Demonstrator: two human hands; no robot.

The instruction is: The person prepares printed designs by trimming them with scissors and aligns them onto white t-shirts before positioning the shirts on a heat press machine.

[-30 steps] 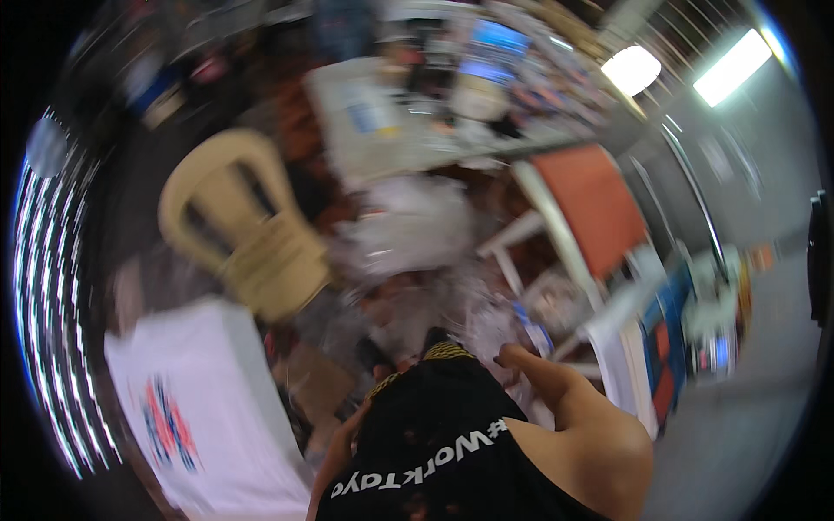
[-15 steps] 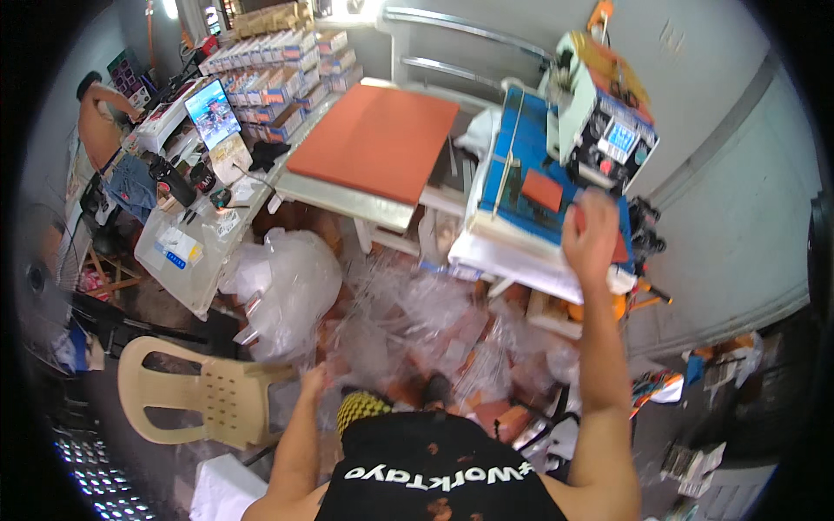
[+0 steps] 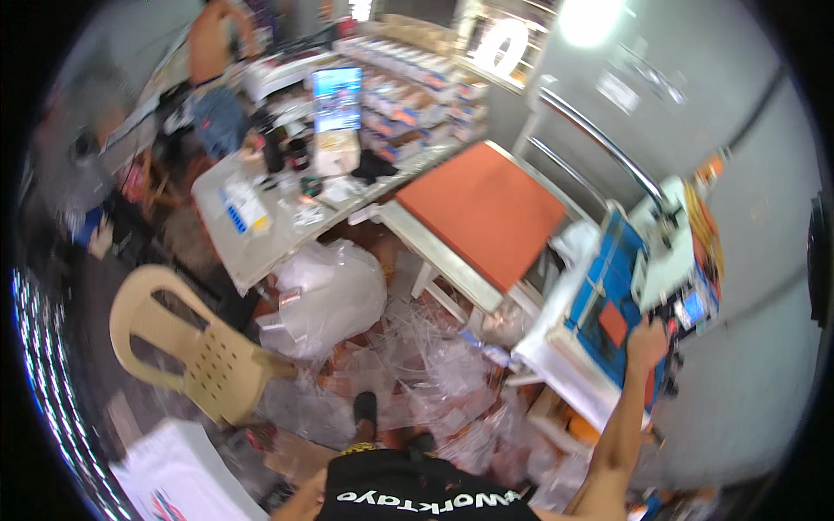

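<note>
Looking down past my black top (image 3: 391, 482), I have my right arm stretched toward the right of the frame. My right hand (image 3: 646, 346) is over the near side of a blue work surface (image 3: 618, 252), just beside a small orange-red block (image 3: 612, 323) lying on that blue. My fingers look curled, but they are blurred, and I cannot tell whether they are clamped on anything. My left hand is out of sight, so I cannot tell how it is; only part of that arm shows at the lower edge. A pale machine (image 3: 665, 271) with a lit display (image 3: 694, 306) stands beyond my right hand. Right of centre, a larger orange-red slab (image 3: 486, 208) covers a white table. A full clear bag (image 3: 343, 295) sits left of centre, with plastic scraps (image 3: 426, 365) across the floor near it. A beige chair (image 3: 230, 356) stands at the left, and another person (image 3: 217, 52) is at the upper left.
</note>
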